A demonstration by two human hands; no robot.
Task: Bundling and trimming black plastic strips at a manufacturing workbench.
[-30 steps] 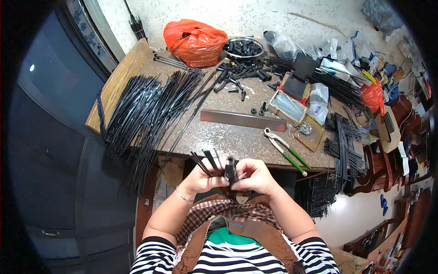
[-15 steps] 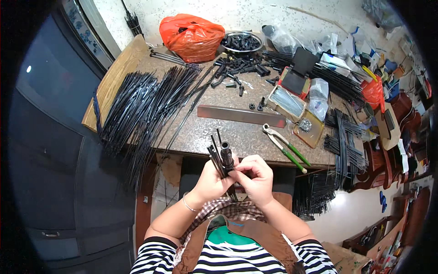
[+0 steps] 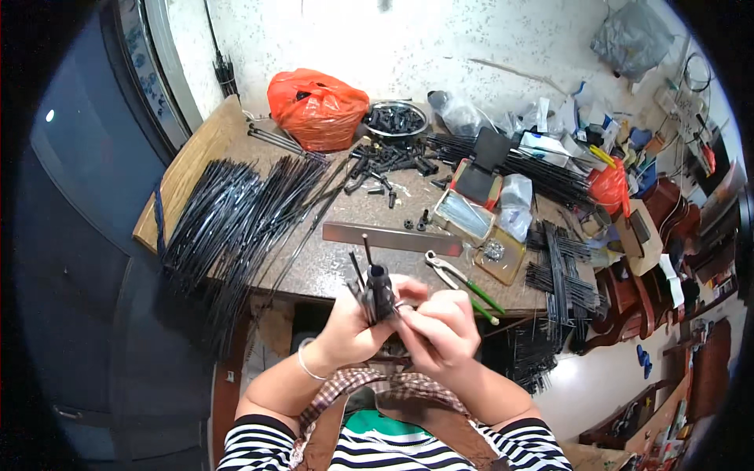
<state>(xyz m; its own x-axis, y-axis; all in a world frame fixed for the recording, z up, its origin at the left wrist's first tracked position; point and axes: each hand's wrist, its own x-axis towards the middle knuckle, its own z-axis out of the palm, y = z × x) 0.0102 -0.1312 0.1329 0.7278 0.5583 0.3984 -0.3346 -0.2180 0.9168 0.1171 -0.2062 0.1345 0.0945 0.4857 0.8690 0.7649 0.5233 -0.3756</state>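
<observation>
Here the person's two hands meet just in front of the counter's (image 3: 330,263) near edge, forearms rising from striped sleeves, elbows out. The left hand (image 3: 349,330), a thin bangle on its wrist, is curled tight around a small black tube-shaped fitting (image 3: 379,289) with a few thin black rods (image 3: 363,263) sticking up from it. The right hand (image 3: 441,334) is folded in beside it, fingers bent and pinched against the fitting's lower end. So the fitting sits upright between both hands, above the lap and not touching the counter.

The counter is speckled stone, greyish and dull. On its left side lies a big sheaf of long, glossy black rods (image 3: 228,224), fanned and spilling over the edge. A flat grey metal bar (image 3: 391,238) lies just beyond the hands, with green-handled pliers (image 3: 463,284) to its right. Farther back sit a crumpled orange plastic bag (image 3: 316,107) and a round metal bowl (image 3: 395,119) of small black parts.
</observation>
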